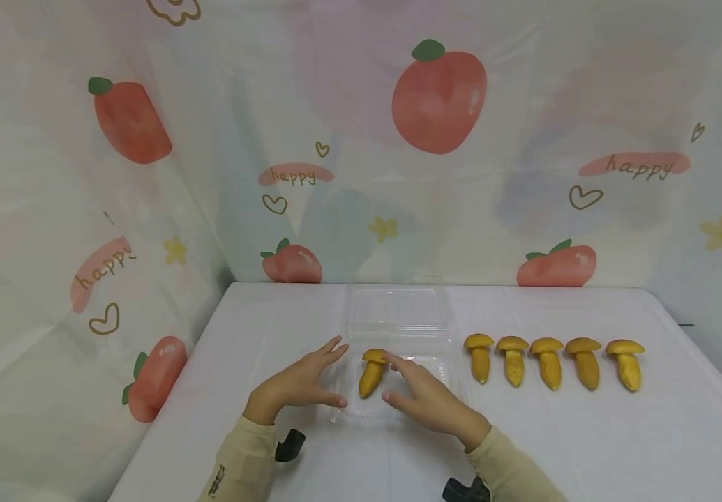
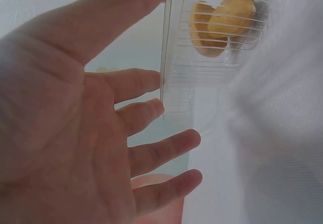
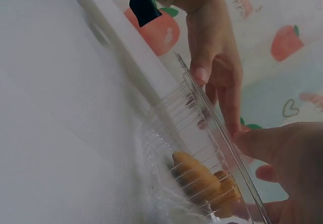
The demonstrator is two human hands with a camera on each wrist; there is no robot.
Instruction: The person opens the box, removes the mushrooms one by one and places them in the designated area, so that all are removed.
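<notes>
A yellow-brown toy-like mushroom [image 1: 371, 376] lies in a clear plastic container [image 1: 367, 412], its cap toward the hinged lid [image 1: 396, 307], which is folded back. My left hand [image 1: 301, 380] is at the container's left side with fingers spread; in the left wrist view its fingertips [image 2: 154, 80] meet the rim. From the right, my right hand [image 1: 430, 399] reaches over the container, its index fingertip close beside the mushroom's cap. In the right wrist view, the right thumb [image 3: 252, 142] is at the rim; whether a finger touches the mushroom cannot be told.
Several similar mushrooms [image 1: 549, 362] stand apart in a row on the white tabletop [image 1: 587, 446], right of the container. A patterned cloth backdrop [image 1: 361, 230] rises behind the table and along its left side.
</notes>
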